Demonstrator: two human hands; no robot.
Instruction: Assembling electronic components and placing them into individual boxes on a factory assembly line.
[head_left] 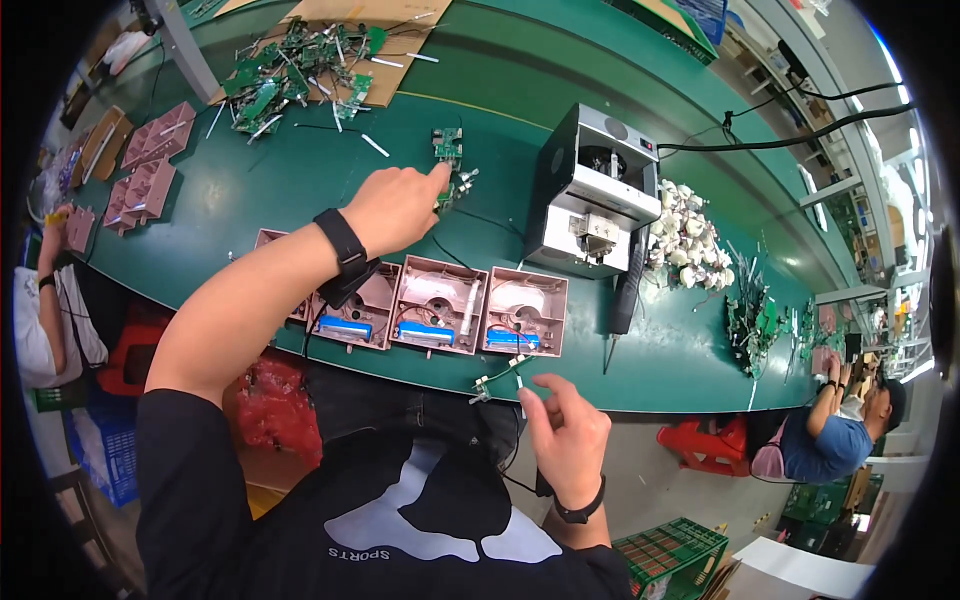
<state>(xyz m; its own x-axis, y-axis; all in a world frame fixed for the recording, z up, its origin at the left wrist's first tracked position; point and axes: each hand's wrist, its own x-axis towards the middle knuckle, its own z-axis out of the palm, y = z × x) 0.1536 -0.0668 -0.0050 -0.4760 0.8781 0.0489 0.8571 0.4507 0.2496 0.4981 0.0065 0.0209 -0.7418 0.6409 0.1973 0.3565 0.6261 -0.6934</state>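
Observation:
My left hand (pixel 395 208) reaches across the bench, index finger stretched onto a small green circuit board (pixel 447 143). Its fingers look closed at the board's near end; the thumb is hidden. Another small board with metal parts (pixel 463 184) lies against the fingertips. By the bench's front edge, my right hand (pixel 570 432) has thumb and index finger apart, beside a narrow green board strip (pixel 502 374) with white pieces and a wire. Between my hands stands a row of pink plastic housings (pixel 525 312); several hold a blue cylindrical battery (pixel 427 332) and thin wires.
A grey-black machine (pixel 592 190) stands right of centre, a black-handled tool (pixel 625 300) beside it. White parts (pixel 690 240) and dark wired boards (pixel 757 320) are heaped further right. Tangled boards (pixel 300 75) cover cardboard at far left. Co-workers sit at both sides.

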